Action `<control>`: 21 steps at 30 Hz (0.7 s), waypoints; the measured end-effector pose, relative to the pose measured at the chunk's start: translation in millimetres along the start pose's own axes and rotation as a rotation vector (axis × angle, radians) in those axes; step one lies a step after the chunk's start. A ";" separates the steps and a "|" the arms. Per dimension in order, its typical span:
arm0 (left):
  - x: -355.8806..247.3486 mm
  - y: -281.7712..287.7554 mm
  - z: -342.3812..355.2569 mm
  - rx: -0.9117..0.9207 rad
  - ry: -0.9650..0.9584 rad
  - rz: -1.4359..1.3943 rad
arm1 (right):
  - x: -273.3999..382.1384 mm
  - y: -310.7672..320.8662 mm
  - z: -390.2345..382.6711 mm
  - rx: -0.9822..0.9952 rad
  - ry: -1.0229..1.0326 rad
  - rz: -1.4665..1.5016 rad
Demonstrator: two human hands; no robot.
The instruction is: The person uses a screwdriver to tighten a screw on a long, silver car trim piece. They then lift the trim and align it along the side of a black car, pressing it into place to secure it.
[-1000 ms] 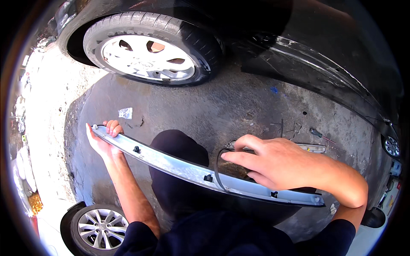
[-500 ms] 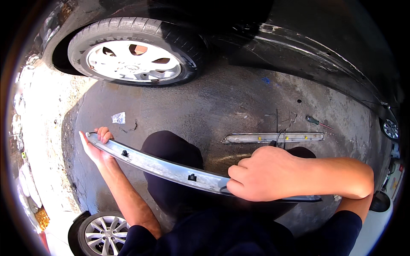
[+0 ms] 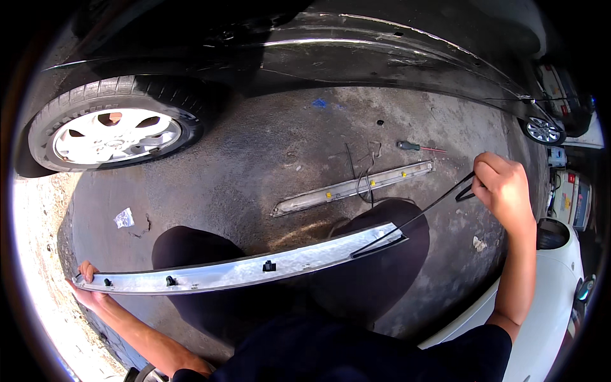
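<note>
A long, curved trim piece (image 3: 309,261) lies across my dark-clothed knees, its silvery inner face up with several black clips. My left hand (image 3: 90,286) grips its far left end with fingers wrapped over the edge. Out to the right, above the floor, my right hand (image 3: 501,181) is closed on a thin black rubber strip (image 3: 431,207), which stretches down to the trim's right end and forms a narrow loop there. A short folded length of the strip sticks out below my fingers.
A black car (image 3: 382,51) with a white-rimmed wheel (image 3: 114,137) stands ahead. On the stained concrete lie a second trim (image 3: 299,202) with yellow clips, black cords (image 3: 350,162), a screwdriver (image 3: 407,146) and crumpled plastic (image 3: 124,218). A white car body (image 3: 547,293) is at the right.
My right hand has lifted away from the trim to the upper right, drawing the black strip out with it. The trim's left end is lower and my view has turned rightward.
</note>
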State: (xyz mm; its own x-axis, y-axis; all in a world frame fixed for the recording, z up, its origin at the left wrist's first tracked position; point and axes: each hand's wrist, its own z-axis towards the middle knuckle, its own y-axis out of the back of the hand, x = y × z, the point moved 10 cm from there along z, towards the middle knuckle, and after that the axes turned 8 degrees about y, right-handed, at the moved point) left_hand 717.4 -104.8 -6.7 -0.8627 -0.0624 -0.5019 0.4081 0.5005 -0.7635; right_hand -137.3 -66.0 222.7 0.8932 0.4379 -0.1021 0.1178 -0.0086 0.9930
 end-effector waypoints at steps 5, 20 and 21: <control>-31.9 15.6 10.0 0.014 -0.033 0.084 | -66.4 -29.6 -52.1 -0.015 -0.220 0.069; -46.1 31.5 -0.3 -0.010 -0.012 0.106 | -250.2 -125.7 -228.2 0.220 -0.869 -0.042; -48.2 27.7 -2.7 -0.021 -0.024 0.118 | -231.6 -133.7 -190.6 0.265 -0.803 -0.028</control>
State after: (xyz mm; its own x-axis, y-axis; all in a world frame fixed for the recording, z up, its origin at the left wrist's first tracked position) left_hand 769.5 -85.6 -2.6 -0.8014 -0.0219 -0.5978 0.5000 0.5240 -0.6895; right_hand -442.6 5.0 124.8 0.9137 -0.3299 -0.2373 0.1532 -0.2613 0.9530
